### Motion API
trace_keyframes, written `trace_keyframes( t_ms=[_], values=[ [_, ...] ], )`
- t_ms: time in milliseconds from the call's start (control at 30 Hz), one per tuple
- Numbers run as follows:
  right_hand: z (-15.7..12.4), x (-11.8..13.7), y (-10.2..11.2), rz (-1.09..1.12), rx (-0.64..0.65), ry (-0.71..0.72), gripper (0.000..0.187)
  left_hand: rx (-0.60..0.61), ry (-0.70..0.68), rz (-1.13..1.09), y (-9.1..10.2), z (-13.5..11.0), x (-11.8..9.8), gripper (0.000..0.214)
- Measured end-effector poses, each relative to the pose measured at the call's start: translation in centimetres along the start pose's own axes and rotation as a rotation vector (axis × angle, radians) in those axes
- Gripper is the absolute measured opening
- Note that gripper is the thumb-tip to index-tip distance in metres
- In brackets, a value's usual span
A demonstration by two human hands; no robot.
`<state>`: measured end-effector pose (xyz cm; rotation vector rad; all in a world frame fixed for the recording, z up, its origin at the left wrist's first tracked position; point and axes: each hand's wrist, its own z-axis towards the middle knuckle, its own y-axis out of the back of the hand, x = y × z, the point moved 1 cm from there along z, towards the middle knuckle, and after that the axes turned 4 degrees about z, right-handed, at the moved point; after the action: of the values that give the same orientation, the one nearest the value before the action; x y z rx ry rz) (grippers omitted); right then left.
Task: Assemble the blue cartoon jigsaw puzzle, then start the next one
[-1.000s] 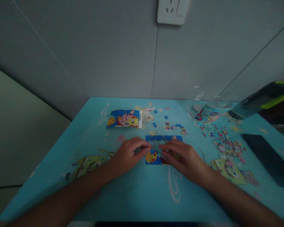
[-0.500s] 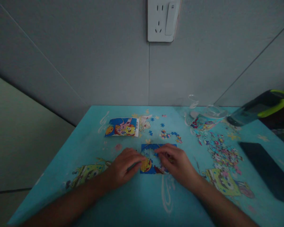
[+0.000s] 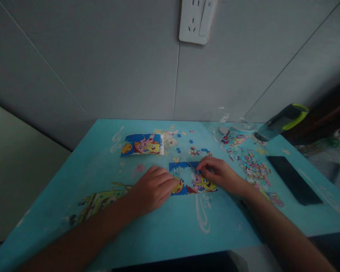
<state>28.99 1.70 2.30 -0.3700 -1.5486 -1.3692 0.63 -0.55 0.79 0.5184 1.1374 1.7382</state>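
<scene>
A partly assembled cartoon jigsaw puzzle (image 3: pixel 205 183) lies on the table, with a hole through its middle where the tabletop shows. Its blue border runs around the top and left, and a yellow character fills the lower right. My left hand (image 3: pixel 155 189) rests over the left edge, fingers curled and pressed together; whatever lies under the fingertips is hidden. At the upper right of the hole, my right hand (image 3: pixel 217 172) pinches with thumb and forefinger at a jigsaw piece by the inner edge, mostly covered by the fingers. Several loose pieces (image 3: pixel 195 152) lie just behind the puzzle.
A picture packet (image 3: pixel 142 144) matching the puzzle lies behind my left hand. On the right are a heap of small colourful pieces (image 3: pixel 253 166), a dark flat slab (image 3: pixel 293 179), a clear printed tub (image 3: pixel 239 134) and a dark bottle (image 3: pixel 280 122). A wall bounds the table's back.
My right hand has moved from over the hole to the puzzle's upper right, uncovering the yellow character. My left hand stays at the left edge, fingers closer together. The camera view has shifted.
</scene>
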Motion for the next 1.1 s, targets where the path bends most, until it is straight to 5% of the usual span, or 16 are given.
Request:
trace_keyframes(
  t_ms=[133, 767, 1100],
  values=[
    [0.0, -0.5, -0.7, 0.040, 0.028, -0.083, 0.032, 0.002, -0.013, 0.017, 0.2, 0.4, -0.4, 0.014],
    [-0.2, -0.4, -1.7, 0.055, -0.045, -0.146, 0.021, -0.011, -0.036, 0.007, -0.2, 0.7, -0.6, 0.017],
    [-0.2, 0.5, -1.8, 0.138, -0.043, -0.191, 0.021, 0.085, 0.025, 0.023, -0.5, 0.2, -0.3, 0.015]
  ],
)
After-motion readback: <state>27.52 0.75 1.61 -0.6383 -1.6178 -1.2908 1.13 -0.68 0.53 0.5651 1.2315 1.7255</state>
